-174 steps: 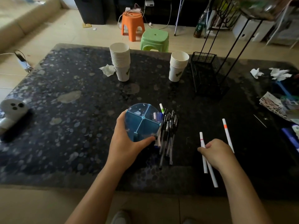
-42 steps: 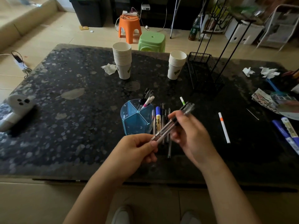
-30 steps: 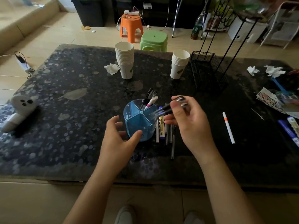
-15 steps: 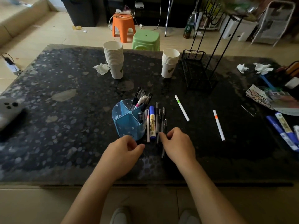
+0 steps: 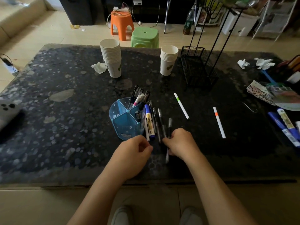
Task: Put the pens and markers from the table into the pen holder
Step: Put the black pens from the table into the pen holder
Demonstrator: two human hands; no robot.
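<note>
A blue pen holder (image 5: 126, 120) with several compartments stands on the dark table (image 5: 65, 111), several pens upright in its far right section. Right beside it lies a row of loose pens (image 5: 156, 120), with a blue-and-yellow marker (image 5: 149, 120) among them. My right hand (image 5: 181, 143) is closed around the near ends of the black pens; one blurred pen sticks out below it. My left hand (image 5: 133, 151) hovers curled just left of it, at the near end of the row, holding nothing I can see. A white green-banded marker (image 5: 181, 106) and a white orange-banded marker (image 5: 219, 122) lie farther right.
Two stacks of paper cups (image 5: 112, 60) (image 5: 168, 60) and a black wire basket (image 5: 197, 67) stand at the back. Crumpled tissues (image 5: 263, 62), papers (image 5: 272, 95) and blue markers (image 5: 282, 125) fill the right edge. A white phone-like object (image 5: 7, 109) lies at the left.
The pens my right hand held a second ago now stand in the holder. Both hands have come down to the near ends of the loose row, and the right has closed on the black pens.
</note>
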